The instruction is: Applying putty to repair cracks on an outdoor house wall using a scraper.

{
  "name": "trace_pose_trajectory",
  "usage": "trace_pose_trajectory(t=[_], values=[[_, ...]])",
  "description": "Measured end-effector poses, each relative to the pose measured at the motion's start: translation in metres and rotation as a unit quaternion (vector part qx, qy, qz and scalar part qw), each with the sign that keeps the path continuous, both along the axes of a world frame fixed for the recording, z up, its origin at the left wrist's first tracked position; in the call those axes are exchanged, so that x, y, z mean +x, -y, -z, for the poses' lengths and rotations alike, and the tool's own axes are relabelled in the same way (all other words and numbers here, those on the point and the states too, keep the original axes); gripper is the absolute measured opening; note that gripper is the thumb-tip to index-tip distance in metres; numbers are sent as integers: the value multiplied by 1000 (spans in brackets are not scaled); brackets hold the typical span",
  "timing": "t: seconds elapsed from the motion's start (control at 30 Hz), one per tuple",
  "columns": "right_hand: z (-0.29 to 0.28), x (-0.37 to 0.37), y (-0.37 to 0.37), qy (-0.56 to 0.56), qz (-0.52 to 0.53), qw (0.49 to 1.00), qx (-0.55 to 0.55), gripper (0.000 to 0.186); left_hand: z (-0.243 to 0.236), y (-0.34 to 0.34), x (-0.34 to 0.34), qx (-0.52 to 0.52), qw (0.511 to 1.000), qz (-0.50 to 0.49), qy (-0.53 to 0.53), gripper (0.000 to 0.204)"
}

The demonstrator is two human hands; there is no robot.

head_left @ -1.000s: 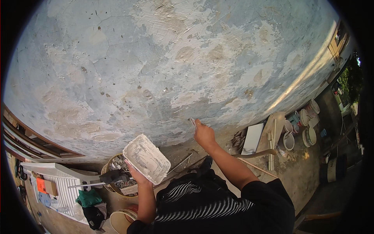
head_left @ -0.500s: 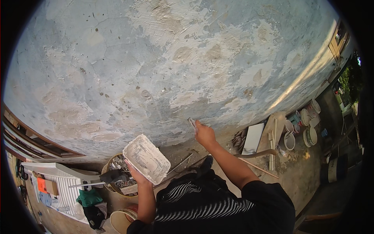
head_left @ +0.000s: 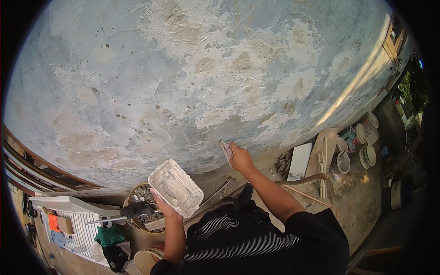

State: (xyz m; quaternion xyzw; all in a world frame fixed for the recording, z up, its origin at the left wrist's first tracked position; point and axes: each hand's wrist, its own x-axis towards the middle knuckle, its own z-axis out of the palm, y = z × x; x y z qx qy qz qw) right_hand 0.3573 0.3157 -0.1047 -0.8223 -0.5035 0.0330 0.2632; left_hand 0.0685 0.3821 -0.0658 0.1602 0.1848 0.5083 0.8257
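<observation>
My left hand [head_left: 167, 206] supports a white rectangular tub [head_left: 177, 188] from its left side and below. Pale putty is smeared over the tub's inside and rim. My right hand [head_left: 241, 159] is closed round a small putty-smeared scraper [head_left: 226, 150], its blade pointing up toward the wall. Most of the scraper's handle is hidden by my fingers. The wall [head_left: 137, 91] is faded blue, with rough whitish and tan putty patches over it. Whether the blade touches the wall I cannot tell.
A round basin of rubble [head_left: 142, 206] stands below the tub, near a bucket [head_left: 145, 261]. A white slatted piece [head_left: 87, 227] at left carries cloths and boxes. On the right are a white panel [head_left: 300, 161], a board [head_left: 323, 144], sticks and several buckets [head_left: 343, 162].
The view has shifted slightly, with the wall moving left and up in the picture. The scraper has turned, so more of its blade's face shows. Both hands keep their hold.
</observation>
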Motion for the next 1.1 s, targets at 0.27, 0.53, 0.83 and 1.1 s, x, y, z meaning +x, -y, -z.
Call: trace_pose_trajectory(t=[0.27,0.53,0.83,1.1], values=[[12,9,-2,-82,65,992,75,47,-2,5,4,5,1000,7,-18,62],[17,13,-1,-97,47,993,44,44,-3,13,6,17,999,-7,-51,64],[25,10,12,-210,22,969,130,48,-8,16,8,5,999,-7,-43,63],[-82,-23,45,-477,-86,844,229,23,-25,12,13,50,999,7,-1,62]])
